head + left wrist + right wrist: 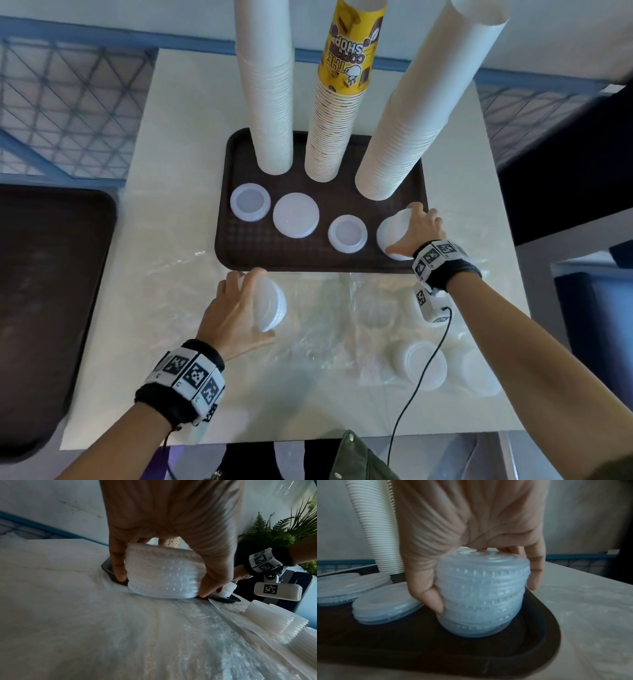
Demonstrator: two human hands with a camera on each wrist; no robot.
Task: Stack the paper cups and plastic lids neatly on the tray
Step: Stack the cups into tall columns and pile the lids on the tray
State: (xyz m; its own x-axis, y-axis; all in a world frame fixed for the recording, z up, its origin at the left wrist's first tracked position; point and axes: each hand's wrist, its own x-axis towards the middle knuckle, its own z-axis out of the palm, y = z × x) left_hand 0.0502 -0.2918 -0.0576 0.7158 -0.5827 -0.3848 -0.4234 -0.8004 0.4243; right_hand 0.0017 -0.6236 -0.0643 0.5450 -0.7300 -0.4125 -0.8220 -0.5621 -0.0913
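A pale, marble-looking table (164, 144) is carrying everything here. A dark brown tray (260, 250) is sitting on it toward the far side, and crinkly clear plastic wrap (308, 329) is lying across the near half. Loose stacks of plastic lids (424, 366) are sitting on that wrap at the near right. A second brown tray (44, 301) is showing at the left, apparently off the table.

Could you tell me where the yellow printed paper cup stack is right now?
In the head view, the yellow printed paper cup stack stands at the brown tray's far edge, between two white cup stacks.
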